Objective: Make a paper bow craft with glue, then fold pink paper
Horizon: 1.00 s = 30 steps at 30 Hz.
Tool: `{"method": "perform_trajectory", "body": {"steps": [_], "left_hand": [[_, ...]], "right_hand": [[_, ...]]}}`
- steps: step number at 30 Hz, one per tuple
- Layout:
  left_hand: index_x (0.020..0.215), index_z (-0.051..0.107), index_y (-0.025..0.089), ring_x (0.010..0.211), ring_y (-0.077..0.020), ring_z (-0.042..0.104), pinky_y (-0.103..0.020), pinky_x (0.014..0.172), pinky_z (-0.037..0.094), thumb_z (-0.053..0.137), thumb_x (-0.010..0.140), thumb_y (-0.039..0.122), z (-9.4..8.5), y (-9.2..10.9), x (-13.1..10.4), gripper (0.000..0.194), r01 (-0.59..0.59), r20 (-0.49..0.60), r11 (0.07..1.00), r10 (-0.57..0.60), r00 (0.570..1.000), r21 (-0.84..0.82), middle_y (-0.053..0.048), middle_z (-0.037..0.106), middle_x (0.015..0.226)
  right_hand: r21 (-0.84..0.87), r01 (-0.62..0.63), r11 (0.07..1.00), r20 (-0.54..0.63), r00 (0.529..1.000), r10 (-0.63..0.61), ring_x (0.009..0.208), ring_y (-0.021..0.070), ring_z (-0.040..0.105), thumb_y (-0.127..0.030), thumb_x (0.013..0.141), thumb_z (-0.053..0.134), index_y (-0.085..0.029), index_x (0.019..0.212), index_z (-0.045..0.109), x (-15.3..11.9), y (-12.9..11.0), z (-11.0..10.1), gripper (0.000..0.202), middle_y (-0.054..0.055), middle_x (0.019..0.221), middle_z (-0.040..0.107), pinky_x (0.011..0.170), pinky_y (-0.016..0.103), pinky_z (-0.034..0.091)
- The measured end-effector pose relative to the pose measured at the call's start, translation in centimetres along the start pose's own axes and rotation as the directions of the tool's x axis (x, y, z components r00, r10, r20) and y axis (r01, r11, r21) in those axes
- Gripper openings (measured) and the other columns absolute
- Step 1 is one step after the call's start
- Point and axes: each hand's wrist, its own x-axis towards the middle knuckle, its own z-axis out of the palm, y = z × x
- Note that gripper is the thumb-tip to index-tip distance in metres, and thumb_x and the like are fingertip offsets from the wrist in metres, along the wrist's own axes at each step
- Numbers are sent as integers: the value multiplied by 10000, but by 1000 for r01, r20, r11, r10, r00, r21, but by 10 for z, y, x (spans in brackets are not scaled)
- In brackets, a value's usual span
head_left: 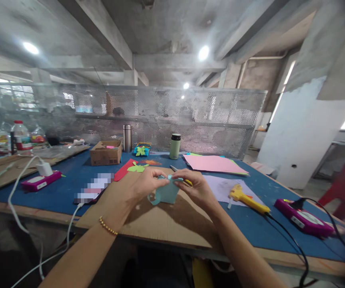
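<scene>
Light-blue paper between the fingers

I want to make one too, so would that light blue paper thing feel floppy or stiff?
The light blue piece looks thin, so it's probably light. Its curled strip suggests it bends easily. But below where the left hand and right hand pinch it, it isn't drooping, so maybe it's slightly stiff.

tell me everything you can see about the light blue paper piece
The light blue paper piece has a roughly four-sided, matte-looking body, with a curled strip looping out on the left. The left hand and right hand pinch it near its top, above the brown board. They partly hide its upper edge.
</scene>
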Motion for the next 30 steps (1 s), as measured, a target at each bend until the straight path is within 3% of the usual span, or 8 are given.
{"method": "perform_trajectory", "body": {"steps": [7, 17, 23, 30], "left_hand": [[763, 710, 165, 526, -102, 496, -215, 472, 381, 685, 762, 416, 1, 6, -6, 253, 22, -13, 999, -21, 1000, 44, 10, 587, 649], [896, 770, 169, 619, -145, 586, -238, 517, 431, 708, 742, 418, 1, -5, -1, 300, 16, -10, 1000, -16, 1000, 8, -36, 684, 762], [836, 783, 174, 721, -162, 602, -268, 650, 457, 707, 745, 350, 0, 6, -2, 212, -4, -31, 998, 6, 1000, 65, -41, 729, 817], [772, 763, 148, 680, -153, 563, -267, 644, 423, 691, 754, 408, 1, 7, -1, 270, 11, -13, 999, -11, 1000, 32, -37, 699, 747]], "right_hand": [[-68, 43, 997, 18, 999, -42, 883, 170, 672, -260, 920, 665, -283, 1099, 746, 2, -6, -2, 198, 29, 958, 740, 892, 363, 517], [-116, 50, 992, 20, 999, -48, 858, 169, 667, -242, 926, 660, -283, 1107, 746, 1, -8, -2, 204, 28, 941, 738, 878, 361, 516], [-119, 43, 992, 28, 999, -40, 874, 171, 663, -220, 924, 651, -278, 1081, 744, 2, -8, -3, 191, 28, 936, 740, 895, 383, 511], [-148, 49, 988, 25, 999, -46, 857, 165, 661, -211, 924, 641, -260, 1075, 738, 2, -10, -4, 186, 31, 929, 737, 910, 377, 510]]}}
